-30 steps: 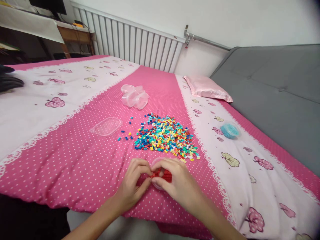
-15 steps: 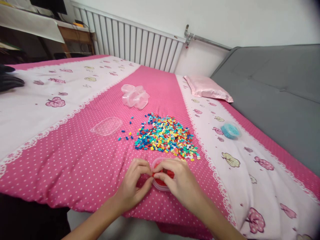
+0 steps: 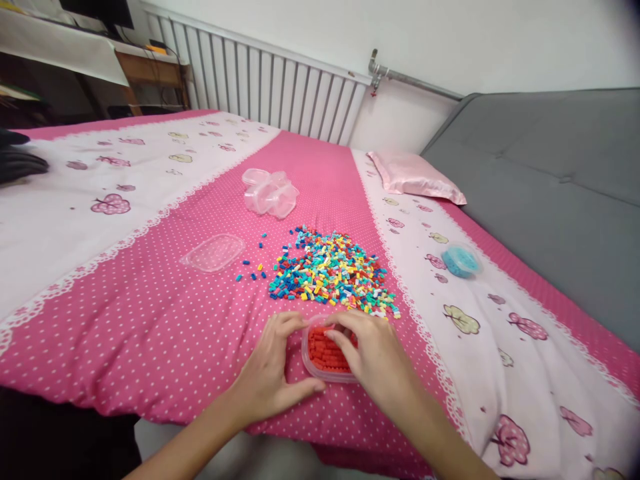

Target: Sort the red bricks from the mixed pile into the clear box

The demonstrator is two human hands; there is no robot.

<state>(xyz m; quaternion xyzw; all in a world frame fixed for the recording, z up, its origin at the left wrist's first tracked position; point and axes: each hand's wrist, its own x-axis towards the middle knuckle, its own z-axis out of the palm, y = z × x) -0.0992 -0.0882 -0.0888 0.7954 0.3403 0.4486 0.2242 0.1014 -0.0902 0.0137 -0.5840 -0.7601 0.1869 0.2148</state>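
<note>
A clear plastic tub (image 3: 313, 369) on the pink bedspread holds small red building bricks (image 3: 326, 350), many of them lined up in rows. My left hand (image 3: 267, 370) is open at the tub's left side, thumb and fingers apart, fingertips by the rim. Over the tub's right part, my right hand (image 3: 373, 350) has its thumb and forefinger drawn together above the red bricks. Whatever may be between those fingertips is hidden. Just beyond both hands spreads a pile of mixed coloured bricks (image 3: 333, 267).
A clear lid (image 3: 215, 253) lies left of the pile, with several loose bricks between. Farther back sit empty clear tubs (image 3: 270, 193). To the right are a tub of blue bricks (image 3: 460, 261) and a pink pillow (image 3: 415, 179). A dark glove-like item (image 3: 20, 160) is at far left.
My left hand has let go of its pinch at the tub's left and spread open. My right hand has shifted slightly right, uncovering more red bricks.
</note>
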